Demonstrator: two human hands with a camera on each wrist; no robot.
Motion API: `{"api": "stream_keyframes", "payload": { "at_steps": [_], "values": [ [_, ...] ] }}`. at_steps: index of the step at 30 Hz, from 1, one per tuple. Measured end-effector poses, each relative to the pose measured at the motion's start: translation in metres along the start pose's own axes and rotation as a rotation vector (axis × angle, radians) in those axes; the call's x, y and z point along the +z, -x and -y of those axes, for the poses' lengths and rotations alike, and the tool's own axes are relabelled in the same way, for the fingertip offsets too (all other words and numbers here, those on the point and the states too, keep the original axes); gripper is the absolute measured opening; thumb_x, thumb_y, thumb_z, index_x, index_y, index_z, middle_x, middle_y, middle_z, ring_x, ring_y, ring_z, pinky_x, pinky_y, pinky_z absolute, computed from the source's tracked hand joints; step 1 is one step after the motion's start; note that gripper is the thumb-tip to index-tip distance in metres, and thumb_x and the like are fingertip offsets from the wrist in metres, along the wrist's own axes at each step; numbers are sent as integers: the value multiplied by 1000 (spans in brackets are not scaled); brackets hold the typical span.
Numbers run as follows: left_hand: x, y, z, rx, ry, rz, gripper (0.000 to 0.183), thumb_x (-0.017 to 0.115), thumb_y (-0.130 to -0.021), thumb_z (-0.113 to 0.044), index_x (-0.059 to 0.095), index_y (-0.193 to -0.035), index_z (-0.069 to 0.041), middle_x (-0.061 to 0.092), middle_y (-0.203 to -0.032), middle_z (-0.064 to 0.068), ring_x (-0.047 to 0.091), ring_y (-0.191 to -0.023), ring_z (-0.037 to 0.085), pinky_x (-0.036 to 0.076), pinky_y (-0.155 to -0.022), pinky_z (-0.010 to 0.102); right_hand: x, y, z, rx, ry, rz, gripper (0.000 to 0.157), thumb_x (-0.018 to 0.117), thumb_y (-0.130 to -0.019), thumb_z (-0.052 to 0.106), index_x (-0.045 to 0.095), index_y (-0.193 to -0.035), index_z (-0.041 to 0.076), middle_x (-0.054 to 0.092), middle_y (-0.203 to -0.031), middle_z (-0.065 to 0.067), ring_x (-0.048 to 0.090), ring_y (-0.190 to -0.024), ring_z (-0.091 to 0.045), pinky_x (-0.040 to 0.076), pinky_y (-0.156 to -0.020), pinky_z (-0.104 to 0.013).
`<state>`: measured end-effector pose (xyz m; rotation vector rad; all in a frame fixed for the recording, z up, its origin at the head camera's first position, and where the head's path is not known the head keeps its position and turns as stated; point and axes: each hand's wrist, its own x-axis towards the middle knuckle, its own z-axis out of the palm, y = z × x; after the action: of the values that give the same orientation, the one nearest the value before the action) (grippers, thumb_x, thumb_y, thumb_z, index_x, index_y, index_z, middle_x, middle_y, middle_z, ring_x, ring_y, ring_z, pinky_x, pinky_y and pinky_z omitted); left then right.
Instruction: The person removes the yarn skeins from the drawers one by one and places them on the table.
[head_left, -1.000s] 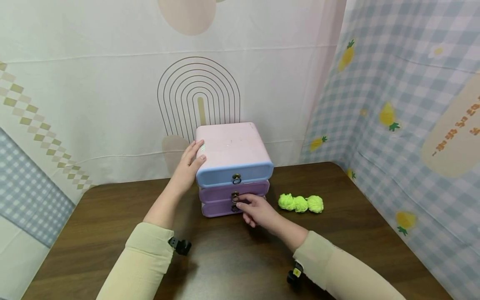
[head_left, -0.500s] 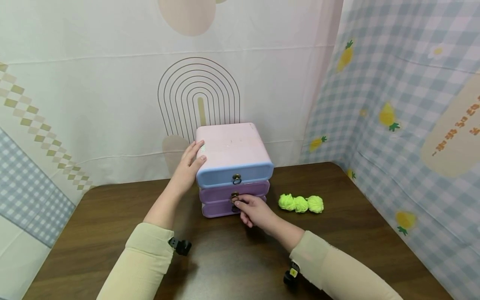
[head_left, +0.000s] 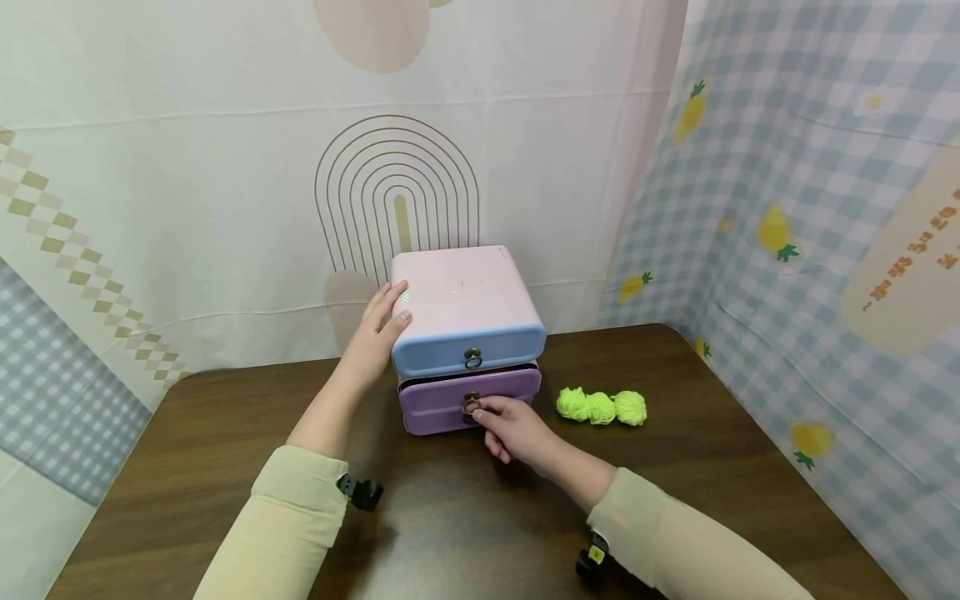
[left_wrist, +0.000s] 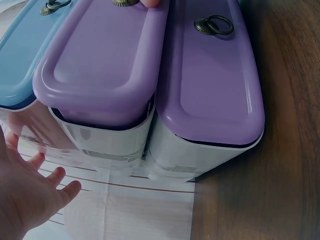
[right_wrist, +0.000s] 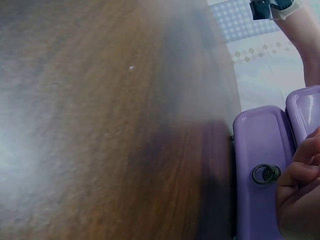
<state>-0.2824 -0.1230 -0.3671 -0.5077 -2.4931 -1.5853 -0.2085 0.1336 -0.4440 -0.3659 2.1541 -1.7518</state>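
A small three-drawer cabinet [head_left: 465, 287] has a pale pink top, one blue drawer [head_left: 427, 355] and two purple drawers below. My left hand [head_left: 372, 337] rests against the cabinet's upper left side, fingers spread; the left wrist view shows it beside the blue drawer. With thumb and forefinger, my right hand [head_left: 517, 429] pinches the ring pull [head_left: 471, 406] of the middle purple drawer [left_wrist: 100, 50], which is slid partly out. Under it, the bottom purple drawer [left_wrist: 215, 80] is closed, and its own ring pull [right_wrist: 266, 174] hangs free. The middle drawer's contents are hidden.
Bright yellow-green bundles of yarn [head_left: 602, 407] lie in a row on the dark wooden table [head_left: 442, 533], right of the cabinet. A patterned white cloth [head_left: 225, 208] hangs behind, and a checked blue cloth [head_left: 795, 150] hangs along the right side.
The middle purple drawer has come forward slightly, showing a dark gap under the blue drawer. My right thumb and forefinger have closed on its ring. The left hand stays put.
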Motion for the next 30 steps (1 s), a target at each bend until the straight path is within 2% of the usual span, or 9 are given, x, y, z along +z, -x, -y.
{"api": "stream_keyframes", "payload": {
  "at_steps": [8, 15, 21, 30],
  "values": [
    [1, -1, 0, 3, -23, -18, 58, 47, -101, -39, 34, -156, -27, 12, -165, 7, 9, -150, 33, 11, -116, 61, -2, 14, 0, -2, 39, 19, 30, 54, -103, 19, 62, -124, 0, 51, -52, -1, 43, -38, -10, 39, -41, -25],
    [1, 0, -2, -11, -18, -20, 58, 48, -101, -40, 34, -156, -28, 12, -165, 4, 10, -150, 33, 11, -116, 61, -2, 29, 0, -24, 54, 63, 32, 56, -102, 16, 60, -123, -7, 49, -50, 0, 42, -36, -8, 39, -39, -23],
    [1, 1, -2, -15, -17, -18, 58, 48, -101, -41, 34, -156, -28, 12, -165, 5, 9, -150, 33, 11, -116, 61, -1, 44, 2, -2, 92, 71, 30, 57, -101, 16, 64, -121, -5, 50, -49, 0, 41, -35, -7, 39, -39, -23],
    [1, 1, -1, -7, -9, -13, 58, 48, -102, -40, 33, -156, -27, 11, -165, 6, 9, -150, 33, 11, -116, 60, 0, 63, 3, -4, 155, 128, 31, 58, -101, 23, 67, -123, 2, 50, -48, 2, 42, -34, -6, 39, -38, -23]
  ]
}}
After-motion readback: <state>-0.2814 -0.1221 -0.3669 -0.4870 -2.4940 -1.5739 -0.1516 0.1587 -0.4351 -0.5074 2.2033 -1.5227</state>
